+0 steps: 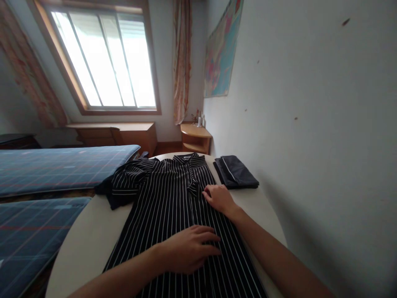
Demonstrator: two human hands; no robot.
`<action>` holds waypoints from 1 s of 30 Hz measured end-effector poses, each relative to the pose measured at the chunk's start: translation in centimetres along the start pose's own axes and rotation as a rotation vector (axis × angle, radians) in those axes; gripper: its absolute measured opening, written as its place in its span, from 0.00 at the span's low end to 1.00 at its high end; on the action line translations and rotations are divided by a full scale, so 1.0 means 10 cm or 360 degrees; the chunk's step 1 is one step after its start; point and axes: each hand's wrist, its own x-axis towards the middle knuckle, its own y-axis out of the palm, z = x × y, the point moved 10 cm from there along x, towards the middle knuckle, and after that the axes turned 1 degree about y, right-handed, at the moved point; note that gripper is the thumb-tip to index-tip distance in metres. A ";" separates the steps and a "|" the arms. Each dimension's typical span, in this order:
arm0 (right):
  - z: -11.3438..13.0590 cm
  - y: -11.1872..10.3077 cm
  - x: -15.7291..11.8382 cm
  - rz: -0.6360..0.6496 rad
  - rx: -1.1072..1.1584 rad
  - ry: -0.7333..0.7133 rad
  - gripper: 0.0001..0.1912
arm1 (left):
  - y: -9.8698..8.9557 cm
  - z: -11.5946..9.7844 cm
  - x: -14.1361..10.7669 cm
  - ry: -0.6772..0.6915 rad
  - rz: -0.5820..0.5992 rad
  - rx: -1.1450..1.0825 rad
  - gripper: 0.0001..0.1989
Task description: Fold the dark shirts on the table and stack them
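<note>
Smoothing striped shirt (169, 198), we judge: left hand (190, 248) spread, right hand (220, 199) curled, grip unclear; next likely needs edge-pinch.

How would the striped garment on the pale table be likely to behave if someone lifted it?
The striped garment is probably floppy, as its sleeve lies in loose folds. It looks fairly light for its size, seeming to be thin cloth spread on the table. Lifted by the collar, its long body would likely sag.
</note>
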 end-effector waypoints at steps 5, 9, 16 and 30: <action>0.26 -0.07 0.34 -0.0070 -0.0002 -0.0118 0.14 | 0.02 0.26 -0.06 0.0040 -0.0114 0.0135 0.15; 0.36 0.10 0.57 0.0096 -0.0034 -0.0049 0.14 | 0.04 0.22 -0.04 0.0073 -0.0228 0.0378 0.10; 0.33 0.13 0.67 0.0074 -0.0071 0.0130 0.15 | -0.05 0.11 0.01 0.0123 -0.0296 0.0619 0.08; 0.31 0.36 0.49 -0.0135 0.0222 0.0009 0.21 | -0.03 0.09 -0.04 0.0204 -0.0304 0.0474 0.05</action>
